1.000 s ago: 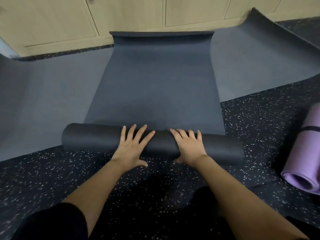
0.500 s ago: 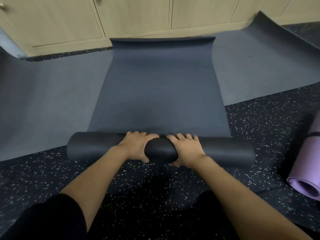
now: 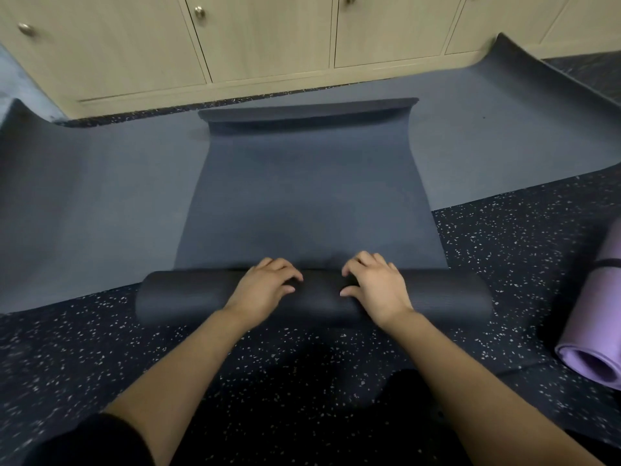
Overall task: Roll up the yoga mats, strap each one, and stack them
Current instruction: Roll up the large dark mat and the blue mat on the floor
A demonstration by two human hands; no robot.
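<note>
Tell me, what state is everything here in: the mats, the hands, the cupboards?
Dark mat: partly rolled, far part lying flat.
Purple mat: fully rolled, strapped.
Left hand: fingers curled over the dark mat's roll.
Right hand: likewise gripping the roll.
Cupboard doors: closed.

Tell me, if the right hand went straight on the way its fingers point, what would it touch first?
Probably the flat, unrolled stretch of the dark mat, just beyond the roll under the right hand.
</note>
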